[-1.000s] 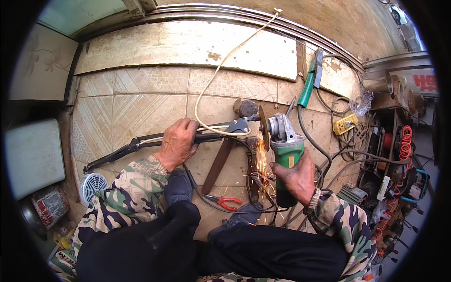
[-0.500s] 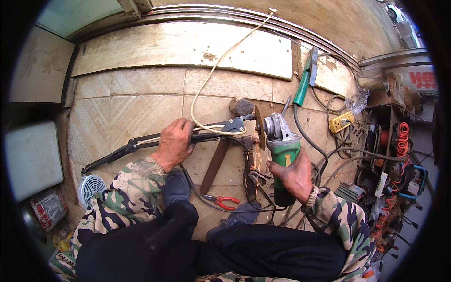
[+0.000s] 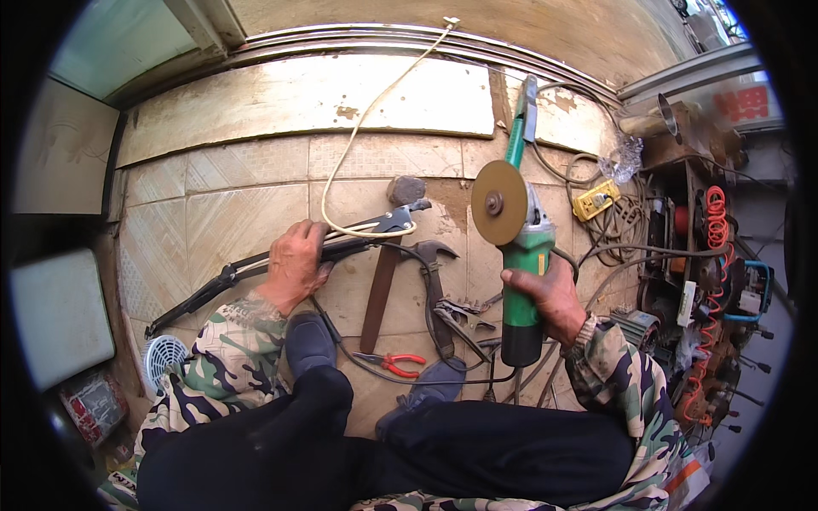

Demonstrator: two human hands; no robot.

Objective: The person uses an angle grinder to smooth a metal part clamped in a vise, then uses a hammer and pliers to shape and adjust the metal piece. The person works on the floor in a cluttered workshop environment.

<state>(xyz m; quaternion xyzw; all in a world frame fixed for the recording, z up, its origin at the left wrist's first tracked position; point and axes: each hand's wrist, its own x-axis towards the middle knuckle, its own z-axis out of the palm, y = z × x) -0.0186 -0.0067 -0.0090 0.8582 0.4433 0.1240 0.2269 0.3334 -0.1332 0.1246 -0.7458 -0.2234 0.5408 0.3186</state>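
Note:
My right hand point(image 3: 552, 298) grips the green body of an angle grinder point(image 3: 530, 255), raised with its brown disc apart from the metal. My left hand point(image 3: 295, 262) is closed around a black jointed metal arm point(image 3: 349, 247), which slants across the tiles. Its bracket end rests over a sledgehammer's brown handle point(image 3: 379, 298), beside the grey head point(image 3: 406, 189). A pale cord point(image 3: 339, 166) loops from the bracket toward the doorway. Nearer my feet lie a claw hammer point(image 3: 434, 285), a metal clamp point(image 3: 460, 317) and red-handled pliers point(image 3: 396, 364).
Beyond the grinder lies a green-handled welding holder point(image 3: 516, 140). A yellow box point(image 3: 596, 200) sits among coiled cables on the right, near a cluttered rack with a red coiled cord point(image 3: 716, 217). Pale boards point(image 3: 298, 89) line the door track. A round white grate point(image 3: 164, 358) lies at left.
The grinder has come away from the bracket end and swung to the right, its disc now facing me. The sparks are gone. My left hand keeps its hold on the metal arm.

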